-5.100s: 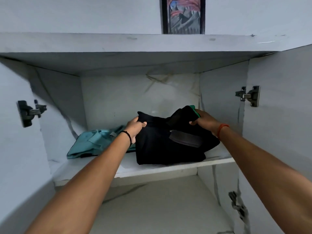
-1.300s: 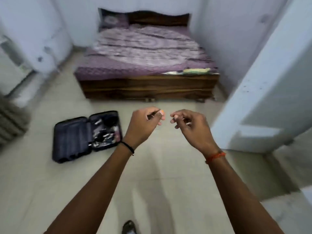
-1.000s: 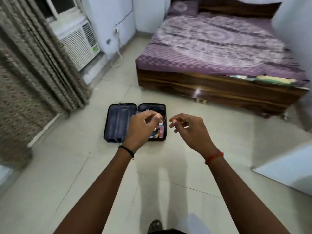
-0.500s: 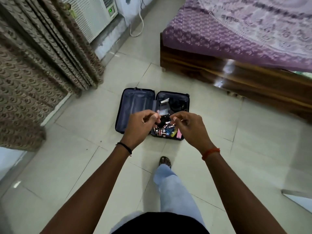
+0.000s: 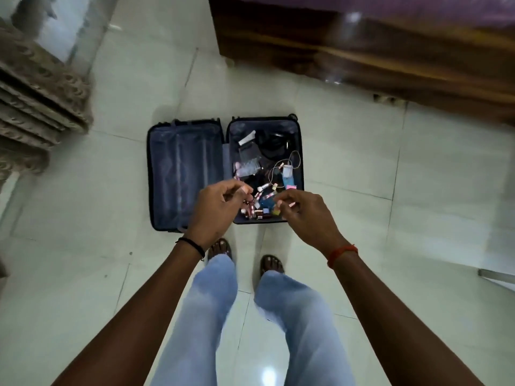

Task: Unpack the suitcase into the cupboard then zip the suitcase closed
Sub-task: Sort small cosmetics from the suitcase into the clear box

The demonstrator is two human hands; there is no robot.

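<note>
A dark blue suitcase (image 5: 184, 168) lies open flat on the tiled floor just in front of my feet. Its left half shows only bare lining. Its right half holds several small items (image 5: 252, 165): packets, little bottles, a looped cord, dark bundles. My left hand (image 5: 216, 210) hovers above the suitcase's near edge, fingers loosely curled, holding nothing. My right hand (image 5: 302, 215) hangs beside it over the right half, fingers also curled and holding nothing. The cupboard is out of view.
A wooden bed frame (image 5: 390, 54) stands beyond the suitcase at the upper right. Patterned curtains (image 5: 36, 87) hang at the left. My legs in light blue trousers (image 5: 211, 316) and sandalled feet stand right behind the suitcase. A white door edge (image 5: 498, 277) shows at right.
I turned away from the cupboard shelf where the black clothing was left and walked across the room. The suitcase is now directly below my hands, which stay empty.
</note>
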